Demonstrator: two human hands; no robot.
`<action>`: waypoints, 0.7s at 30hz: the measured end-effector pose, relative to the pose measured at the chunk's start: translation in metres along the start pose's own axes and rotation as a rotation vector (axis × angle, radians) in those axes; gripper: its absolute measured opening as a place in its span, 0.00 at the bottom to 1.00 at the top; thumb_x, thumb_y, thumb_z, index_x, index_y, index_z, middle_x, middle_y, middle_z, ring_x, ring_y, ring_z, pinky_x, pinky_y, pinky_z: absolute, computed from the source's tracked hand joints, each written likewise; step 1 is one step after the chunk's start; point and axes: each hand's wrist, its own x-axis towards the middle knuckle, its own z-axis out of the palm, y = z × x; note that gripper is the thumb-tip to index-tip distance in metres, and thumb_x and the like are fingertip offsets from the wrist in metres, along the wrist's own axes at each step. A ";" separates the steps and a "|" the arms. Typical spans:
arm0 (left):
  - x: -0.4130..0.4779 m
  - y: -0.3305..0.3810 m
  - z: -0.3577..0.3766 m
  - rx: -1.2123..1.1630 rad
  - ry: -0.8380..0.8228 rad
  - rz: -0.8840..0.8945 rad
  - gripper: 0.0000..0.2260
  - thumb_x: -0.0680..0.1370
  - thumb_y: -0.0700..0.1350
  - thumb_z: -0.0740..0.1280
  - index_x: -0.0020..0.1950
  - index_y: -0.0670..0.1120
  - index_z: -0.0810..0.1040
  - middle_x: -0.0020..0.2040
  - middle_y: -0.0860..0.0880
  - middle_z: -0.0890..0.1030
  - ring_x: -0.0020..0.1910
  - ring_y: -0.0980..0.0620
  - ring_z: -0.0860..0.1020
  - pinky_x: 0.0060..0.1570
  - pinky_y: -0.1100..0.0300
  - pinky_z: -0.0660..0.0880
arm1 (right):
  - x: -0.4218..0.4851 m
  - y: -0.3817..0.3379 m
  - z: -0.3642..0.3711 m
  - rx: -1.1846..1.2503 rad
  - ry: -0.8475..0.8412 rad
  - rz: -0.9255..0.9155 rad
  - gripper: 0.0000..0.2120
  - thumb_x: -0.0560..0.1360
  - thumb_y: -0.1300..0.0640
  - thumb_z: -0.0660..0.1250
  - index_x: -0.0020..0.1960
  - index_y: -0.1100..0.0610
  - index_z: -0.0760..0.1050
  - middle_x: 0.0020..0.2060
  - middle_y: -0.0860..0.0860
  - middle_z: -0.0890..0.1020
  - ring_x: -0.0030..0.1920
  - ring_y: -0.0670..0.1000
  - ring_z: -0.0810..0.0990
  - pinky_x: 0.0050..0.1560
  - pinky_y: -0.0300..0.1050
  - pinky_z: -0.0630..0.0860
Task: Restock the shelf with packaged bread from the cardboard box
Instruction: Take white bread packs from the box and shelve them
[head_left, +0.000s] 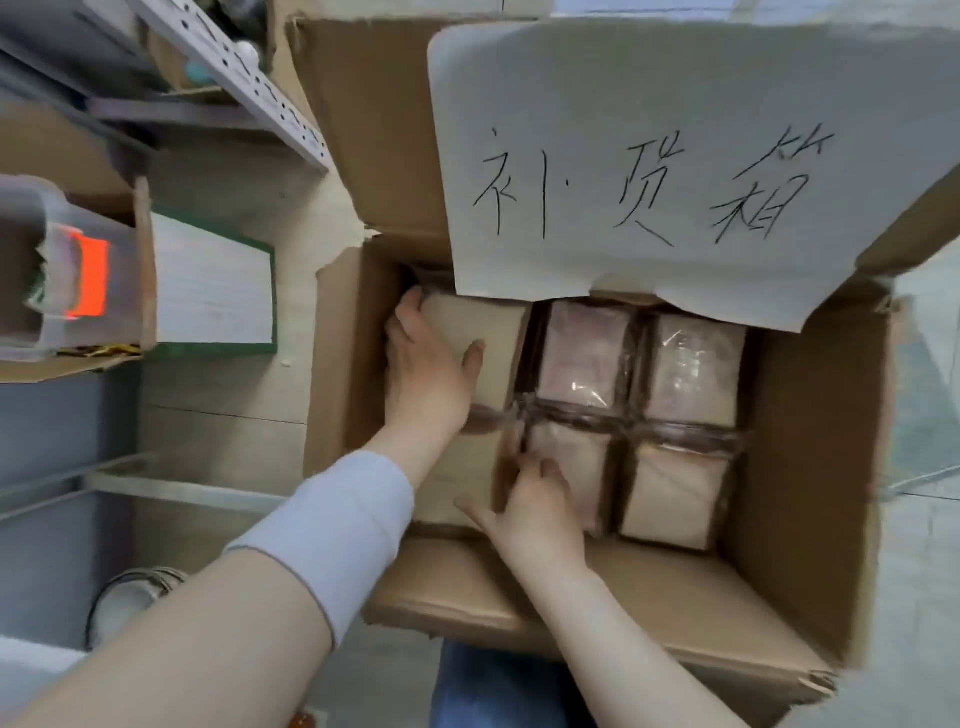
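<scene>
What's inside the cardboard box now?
Wrapped bread packs in two rows; left hand grips the far-left pack, right hand pinches a near pack. Paper sheet covers the far edge; lower layers are hidden.

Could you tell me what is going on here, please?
A person is reaching into the open cardboard box of packaged bread. The left hand grips the far-left bread package; the right hand curls its fingers over the edge of a near bread package. Both packages are in the box.
</scene>
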 end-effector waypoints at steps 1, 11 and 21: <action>0.005 -0.002 0.008 -0.061 0.020 -0.018 0.35 0.74 0.47 0.68 0.74 0.44 0.50 0.72 0.42 0.59 0.70 0.44 0.62 0.67 0.56 0.60 | 0.007 -0.003 0.009 0.029 -0.003 0.018 0.39 0.68 0.40 0.69 0.69 0.59 0.59 0.65 0.57 0.68 0.65 0.57 0.66 0.63 0.49 0.67; 0.005 0.000 -0.014 -0.224 0.045 -0.102 0.33 0.68 0.47 0.75 0.69 0.46 0.64 0.64 0.47 0.74 0.62 0.49 0.73 0.59 0.60 0.69 | -0.005 0.026 -0.017 0.382 -0.049 0.164 0.31 0.64 0.48 0.76 0.62 0.60 0.72 0.57 0.56 0.79 0.58 0.56 0.77 0.59 0.47 0.73; -0.121 -0.011 -0.105 -0.368 0.113 -0.082 0.17 0.70 0.49 0.73 0.54 0.48 0.71 0.51 0.53 0.76 0.51 0.53 0.74 0.48 0.62 0.71 | -0.112 0.087 -0.111 0.553 0.066 0.122 0.23 0.67 0.57 0.75 0.59 0.58 0.72 0.52 0.52 0.79 0.49 0.52 0.78 0.55 0.49 0.76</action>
